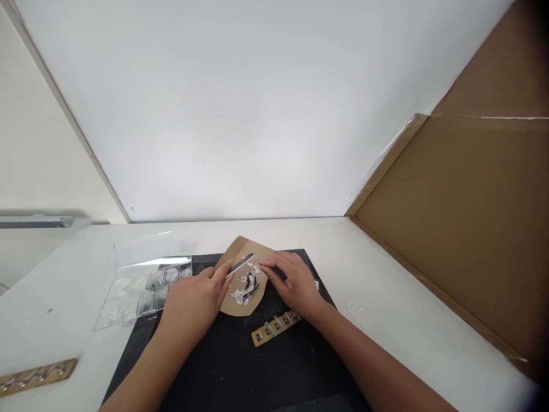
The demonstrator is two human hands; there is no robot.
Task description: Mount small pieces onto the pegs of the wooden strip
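My left hand is closed round a slim strip, dark on its face and pale along one edge, which points up and right. Its tip reaches over a creased brown paper sheet. Small white bits and dark curled strands lie on that paper. Across from it, my right hand pinches thumb and fingertips together near the strip's tip; whatever is between them is too small to make out. Just below the right hand lies a wooden bar carrying a row of metal clips and translucent pieces.
A black mat lies under the work on the white table. At left stands an open clear compartment box with pale contents. Another wooden bar with metal clips is at lower left. Brown cardboard walls the right side.
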